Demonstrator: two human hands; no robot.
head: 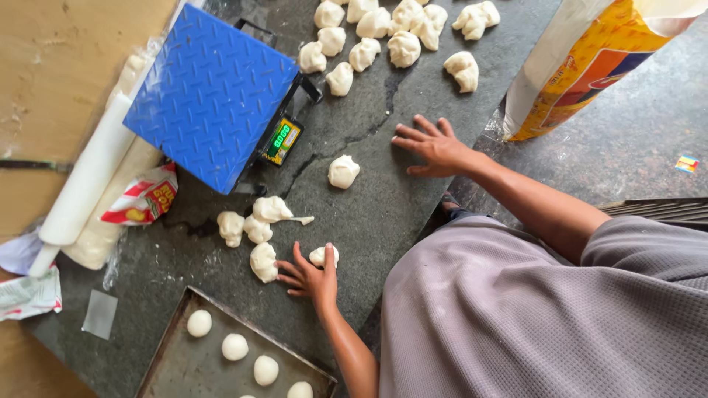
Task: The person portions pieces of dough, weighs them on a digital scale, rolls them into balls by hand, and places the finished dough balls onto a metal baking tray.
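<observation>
My left hand (311, 278) lies palm down on the dark stone counter (383, 214), cupped over a small dough piece (321, 255) that shows beside the thumb. Its fingertips nearly touch another rough dough lump (263, 262). More torn lumps (254, 220) lie just beyond, below the scale. My right hand (435, 147) rests flat on the counter with fingers spread and holds nothing. A single dough lump (343, 171) sits to its left. A metal tray (184, 361) near my left hand holds several smooth round dough balls (234, 346).
A blue platform scale (210, 92) with a lit green display (282, 138) stands on the counter. Several rough dough pieces (383, 33) crowd the far end. A large flour sack (590, 59) stands at the right. A white rolling pin (88, 177) and wrappers lie left.
</observation>
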